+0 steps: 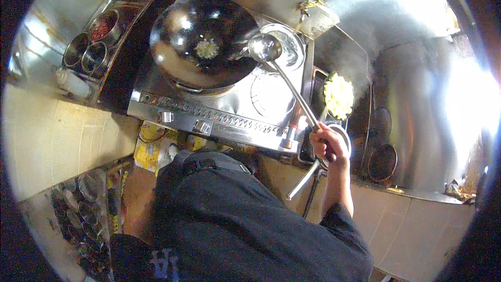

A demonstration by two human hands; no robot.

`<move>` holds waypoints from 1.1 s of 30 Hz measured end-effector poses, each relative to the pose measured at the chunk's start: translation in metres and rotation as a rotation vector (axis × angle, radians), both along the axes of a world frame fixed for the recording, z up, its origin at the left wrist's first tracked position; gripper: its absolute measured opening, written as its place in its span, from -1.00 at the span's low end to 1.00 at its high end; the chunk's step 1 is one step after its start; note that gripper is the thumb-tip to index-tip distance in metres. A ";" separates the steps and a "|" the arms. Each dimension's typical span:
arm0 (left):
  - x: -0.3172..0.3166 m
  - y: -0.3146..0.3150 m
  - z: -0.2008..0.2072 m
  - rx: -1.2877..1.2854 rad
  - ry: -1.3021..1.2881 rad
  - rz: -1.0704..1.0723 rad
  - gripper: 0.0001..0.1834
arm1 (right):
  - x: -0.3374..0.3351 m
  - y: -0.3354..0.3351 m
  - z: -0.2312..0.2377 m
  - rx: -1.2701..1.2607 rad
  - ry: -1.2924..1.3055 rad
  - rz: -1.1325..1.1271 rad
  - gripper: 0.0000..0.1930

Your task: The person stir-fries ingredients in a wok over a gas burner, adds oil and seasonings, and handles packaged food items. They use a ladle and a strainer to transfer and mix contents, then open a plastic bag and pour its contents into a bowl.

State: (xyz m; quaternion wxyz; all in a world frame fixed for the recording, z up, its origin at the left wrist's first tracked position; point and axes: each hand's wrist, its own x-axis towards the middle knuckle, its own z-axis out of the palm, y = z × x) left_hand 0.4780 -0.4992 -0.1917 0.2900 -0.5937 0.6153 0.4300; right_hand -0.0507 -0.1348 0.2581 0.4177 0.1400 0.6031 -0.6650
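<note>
My right hand (pixel 330 142) is closed round the handle of a metal ladle (pixel 265 48). The ladle's bowl is at the right side of a large dark wok (pixel 177 65). A small heap of finely chopped pale pieces (pixel 206 48) lies in the wok. Just beyond my right hand, to the right of the stove, a pile of pale yellow-white pieces (pixel 338 96) rests in a vessel that is mostly hidden. A metal rod-like handle (pixel 302 180) sticks out below the hand; what it belongs to cannot be made out. My left hand is not in view.
A shiny round metal pan (pixel 286 47) sits on the steel stove (pixel 242 105) behind the ladle. Control knobs (pixel 202 126) line its front. To the left are metal containers, one with red contents (pixel 104 25), and a white bottle (pixel 73 83). Steam hangs at the right.
</note>
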 end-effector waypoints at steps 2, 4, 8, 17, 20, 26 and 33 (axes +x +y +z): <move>-0.014 -0.001 0.000 0.003 0.023 -0.008 -0.60 | 0.014 -0.016 0.000 0.066 0.054 0.079 -0.72; -0.025 -0.002 0.001 0.007 0.042 -0.004 -0.60 | 0.027 -0.030 -0.007 0.181 0.172 0.113 -0.68; -0.038 -0.005 0.002 0.005 0.066 -0.010 -0.60 | 0.026 -0.031 -0.026 0.277 0.324 0.160 -0.46; -0.014 0.002 -0.002 0.011 0.010 -0.032 -0.60 | -0.112 0.004 -0.155 0.664 0.703 0.221 -0.83; -0.005 0.000 -0.002 0.007 -0.006 -0.031 -0.60 | -0.139 0.007 -0.185 0.762 0.610 0.305 -0.95; 0.004 0.002 -0.005 0.014 -0.027 -0.023 -0.60 | -0.115 0.015 -0.135 -0.280 -0.186 -0.154 -0.87; -0.011 -0.006 -0.012 0.019 -0.002 -0.049 -0.60 | -0.034 0.019 -0.023 -0.017 0.091 -0.013 -0.84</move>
